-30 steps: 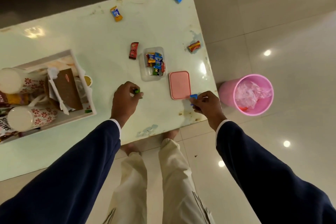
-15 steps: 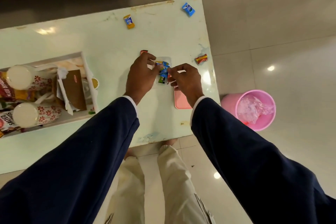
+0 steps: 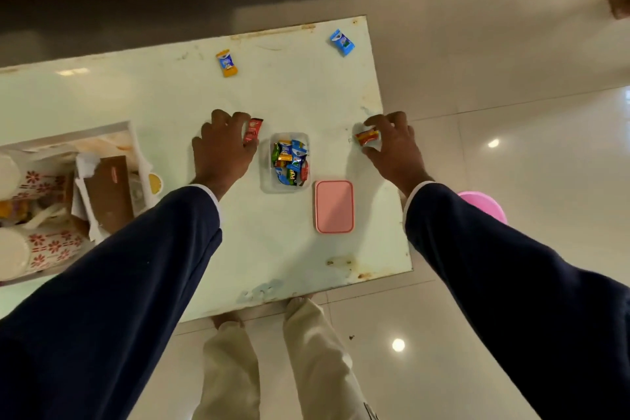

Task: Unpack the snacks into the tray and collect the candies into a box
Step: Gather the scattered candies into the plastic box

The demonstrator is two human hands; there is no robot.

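My left hand pinches a red candy, my right hand another red one — either side of the box on the surface. Light, crinkly, slippery wrappers — best pinched across the middle, I'd guess.

Desk near edge is bare btwn the two sleeves, open lane up to the clear box; pink lid sits just right of that lane, close to box's near-right corner; tray w/ cups blocks desk's left side; far strip mostly open, only orange candy and blue candy lying well apart; pink bin stands on floor off right edge.
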